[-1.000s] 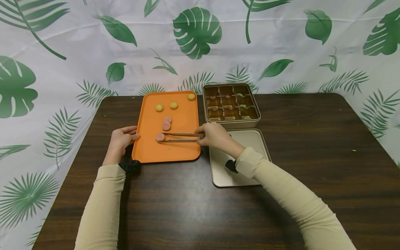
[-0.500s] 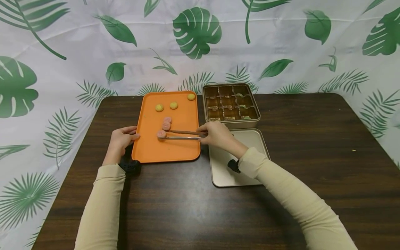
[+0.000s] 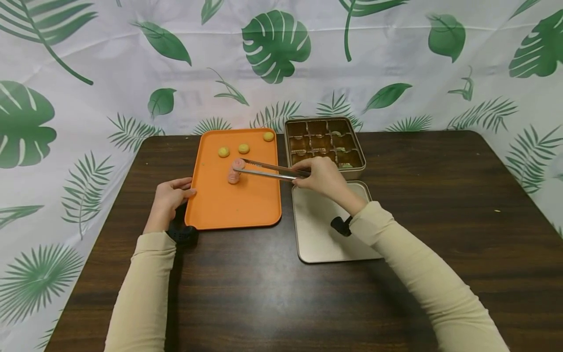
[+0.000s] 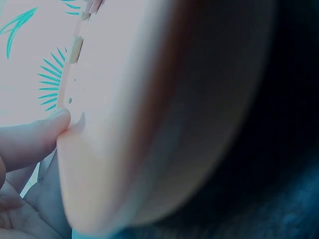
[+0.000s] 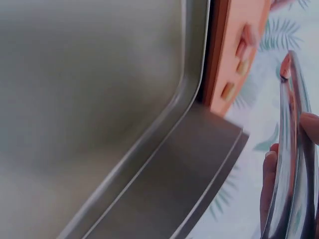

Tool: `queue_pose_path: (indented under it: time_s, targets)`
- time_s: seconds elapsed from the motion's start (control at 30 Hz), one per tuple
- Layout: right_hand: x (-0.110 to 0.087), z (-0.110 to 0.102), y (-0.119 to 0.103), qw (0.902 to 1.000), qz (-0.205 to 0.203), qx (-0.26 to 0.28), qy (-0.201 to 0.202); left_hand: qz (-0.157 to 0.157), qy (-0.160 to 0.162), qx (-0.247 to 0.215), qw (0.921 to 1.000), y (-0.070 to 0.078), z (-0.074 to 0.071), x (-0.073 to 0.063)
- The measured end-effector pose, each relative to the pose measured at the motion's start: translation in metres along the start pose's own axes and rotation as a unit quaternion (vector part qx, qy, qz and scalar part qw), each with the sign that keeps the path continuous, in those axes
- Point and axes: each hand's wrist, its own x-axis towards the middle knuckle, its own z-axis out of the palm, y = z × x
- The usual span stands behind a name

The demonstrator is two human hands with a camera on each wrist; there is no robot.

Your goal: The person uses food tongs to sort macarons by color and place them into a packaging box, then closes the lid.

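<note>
My right hand (image 3: 322, 178) holds metal tongs (image 3: 272, 173) from the right, with their tips over the orange tray (image 3: 237, 208). A round pink cookie (image 3: 239, 164) sits between the tips, partly covering the pink cookies behind it. Another pink cookie (image 3: 233, 177) lies on the tray just below. In the right wrist view the tongs (image 5: 294, 144) show something pink at their tips. My left hand (image 3: 170, 199) grips the tray's left edge; in the left wrist view the thumb (image 4: 55, 122) presses the rim, with fingers behind it. Three yellow cookies (image 3: 244, 148) lie farther back on the tray.
Right of the tray stands a tin (image 3: 358, 172) with a brown divided insert; a few pale green pieces sit in its right-hand compartments. A flat metal lid (image 3: 314, 244) lies in front of it, under my right forearm. A leaf-print cloth (image 3: 281, 107) hangs behind the table (image 3: 246, 293).
The tongs have moved up and away from me with the pink cookie, from the tray's middle toward the other pink cookies. My right hand shifted right and back. The left hand stays put.
</note>
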Motion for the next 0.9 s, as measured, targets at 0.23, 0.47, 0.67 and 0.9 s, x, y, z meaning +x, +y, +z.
queue_pose_path:
  time_s: [0.23,0.47,0.67,0.9]
  targets:
    - [-0.002,-0.019,0.016,0.9992,0.022,-0.003,0.033,-0.002,0.004,0.008,1.0000,0.001,0.000,0.000]
    - [-0.003,-0.032,0.034,0.9967,0.039,-0.007,0.070,-0.003,0.002,0.009,1.0000,0.001,0.001,0.000]
    - [-0.004,-0.044,0.049,0.9930,0.066,0.002,0.098,0.000,0.002,0.014,0.9999,0.000,0.000,0.000]
    - [-0.004,-0.052,0.066,0.9845,0.114,0.015,0.133,-0.004,-0.003,0.004,1.0000,0.001,0.000,0.000]
